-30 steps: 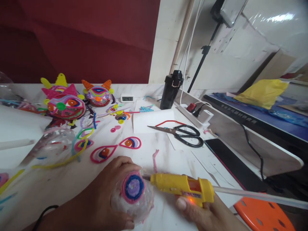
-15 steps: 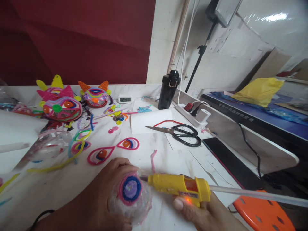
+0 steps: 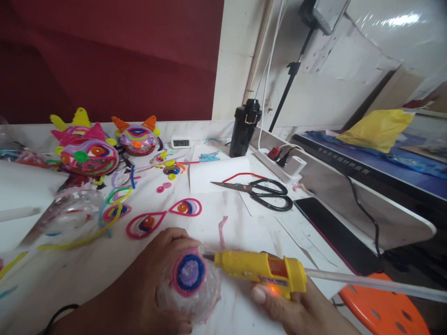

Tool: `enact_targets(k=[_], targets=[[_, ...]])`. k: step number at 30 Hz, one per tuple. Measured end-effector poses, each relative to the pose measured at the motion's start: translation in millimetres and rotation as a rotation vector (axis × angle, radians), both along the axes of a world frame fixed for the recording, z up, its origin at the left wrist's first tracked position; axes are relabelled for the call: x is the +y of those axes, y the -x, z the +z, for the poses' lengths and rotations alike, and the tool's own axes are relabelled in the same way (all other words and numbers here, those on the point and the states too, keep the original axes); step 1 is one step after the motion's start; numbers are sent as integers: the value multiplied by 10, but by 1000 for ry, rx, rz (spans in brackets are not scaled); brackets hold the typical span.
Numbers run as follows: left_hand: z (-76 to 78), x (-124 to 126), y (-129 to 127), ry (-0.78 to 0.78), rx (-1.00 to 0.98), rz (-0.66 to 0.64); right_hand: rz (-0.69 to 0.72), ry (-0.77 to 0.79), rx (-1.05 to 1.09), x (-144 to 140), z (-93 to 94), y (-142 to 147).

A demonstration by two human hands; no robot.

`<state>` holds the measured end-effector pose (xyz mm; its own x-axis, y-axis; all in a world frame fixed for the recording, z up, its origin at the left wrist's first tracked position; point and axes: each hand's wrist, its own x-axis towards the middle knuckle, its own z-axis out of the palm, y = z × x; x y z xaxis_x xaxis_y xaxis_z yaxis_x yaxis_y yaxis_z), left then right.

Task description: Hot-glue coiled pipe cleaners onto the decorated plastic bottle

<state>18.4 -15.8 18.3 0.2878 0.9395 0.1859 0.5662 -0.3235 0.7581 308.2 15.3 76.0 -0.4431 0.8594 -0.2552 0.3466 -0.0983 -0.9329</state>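
You've got two finished masks (image 3: 89, 156) (image 3: 138, 137), two teardrop eyes (image 3: 144, 224) (image 3: 186, 207), one scissors (image 3: 260, 193), one glue gun (image 3: 260, 272), one clock (image 3: 180, 142), one flask (image 3: 245, 129), one phone (image 3: 335, 235).

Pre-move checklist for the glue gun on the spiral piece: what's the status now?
1. Left hand steadies the clear dome carrying the pink-and-blue spiral: ok.
2. Right hand grips the yellow glue gun: ok.
3. Nozzle tip at the spiral's upper right edge: ok; actual contact cannot tell.
4. Gun powered: red light glows on the handle: ok.
5. Glue stick loaded, sticking out the back: ok.
6. Left fingers clear of the hot tip: not ok, they curl close beside it.
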Motion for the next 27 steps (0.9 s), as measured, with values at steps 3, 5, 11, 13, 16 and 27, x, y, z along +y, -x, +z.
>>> enact_targets(k=[3,5,11,13,16,27], targets=[[-26,-5,6,-24,6,0,5,25,52,8,16,33],[-40,-9,11,-13,6,-5,-11,21,79,12,34,60],[-32,-3,19,66,-25,-18,-51,12,48,19,16,79],[-20,0,13,78,-19,-19,-38,10,36,26,3,76],[-22,-11,-1,76,-3,15,-7,-15,47,39,12,84],[-420,-75,73,37,61,237,87,94,331,118,37,146]])
